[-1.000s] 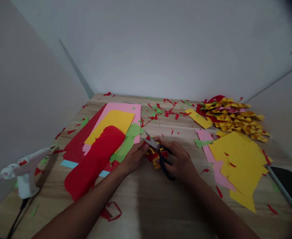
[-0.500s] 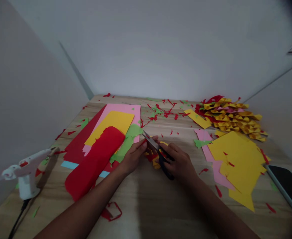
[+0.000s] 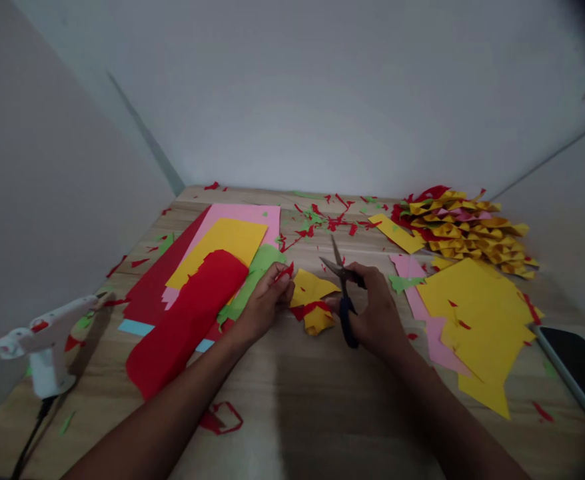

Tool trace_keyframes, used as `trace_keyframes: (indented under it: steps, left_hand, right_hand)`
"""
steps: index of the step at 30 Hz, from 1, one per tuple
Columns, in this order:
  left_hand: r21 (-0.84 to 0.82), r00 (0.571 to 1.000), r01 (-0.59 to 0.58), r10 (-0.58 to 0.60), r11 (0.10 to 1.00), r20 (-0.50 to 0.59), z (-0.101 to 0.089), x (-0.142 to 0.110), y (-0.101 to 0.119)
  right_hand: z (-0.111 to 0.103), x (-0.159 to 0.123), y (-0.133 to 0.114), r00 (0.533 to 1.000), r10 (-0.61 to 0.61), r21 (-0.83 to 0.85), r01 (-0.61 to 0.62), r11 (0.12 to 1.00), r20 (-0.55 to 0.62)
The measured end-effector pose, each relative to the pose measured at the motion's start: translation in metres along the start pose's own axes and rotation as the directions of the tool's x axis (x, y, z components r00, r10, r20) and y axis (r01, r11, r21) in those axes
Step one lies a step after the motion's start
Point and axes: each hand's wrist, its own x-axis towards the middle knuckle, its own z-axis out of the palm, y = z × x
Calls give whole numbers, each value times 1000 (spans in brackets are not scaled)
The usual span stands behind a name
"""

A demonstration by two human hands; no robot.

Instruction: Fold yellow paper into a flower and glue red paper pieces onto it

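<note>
My left hand (image 3: pixel 267 300) is closed, pinching a small piece of red paper (image 3: pixel 288 270) that pokes up from the fingertips. My right hand (image 3: pixel 380 310) grips a pair of dark-handled scissors (image 3: pixel 341 270), their blades spread apart and pointing away from me. Between the hands, a folded yellow and red paper piece (image 3: pixel 318 320) lies on the wooden table, with a yellow paper scrap (image 3: pixel 310 287) just behind it. Left of my left hand is green paper (image 3: pixel 260 267), partly covered by a large red paper piece (image 3: pixel 192 320).
A white glue gun (image 3: pixel 50 347) stands at the left with its cord running forward. Yellow sheets (image 3: pixel 477 313) and a phone (image 3: pixel 575 367) lie right. Behind them is a layered yellow paper bundle (image 3: pixel 472 230). Red and green scraps (image 3: pixel 317 217) litter the back.
The scissors have moved right, away from my left hand, and their blades have spread. The folded yellow and red paper between the hands has come into clearer view.
</note>
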Motion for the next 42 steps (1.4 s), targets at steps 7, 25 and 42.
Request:
trace_keyframes:
  steps: [7, 25, 42]
  left_hand:
    - [272, 996, -41, 62, 961, -68, -4, 4, 3]
    - [163, 966, -126, 159, 979, -204, -6, 7, 4]
    - [111, 956, -237, 252, 965, -151, -4, 7, -6]
  right_hand:
    - [10, -3, -5, 999, -32, 20, 31, 999, 37]
    - [6, -4, -6, 995, -26, 16, 25, 1000, 96]
    - [9, -6, -3, 954, -31, -17, 38, 999, 299]
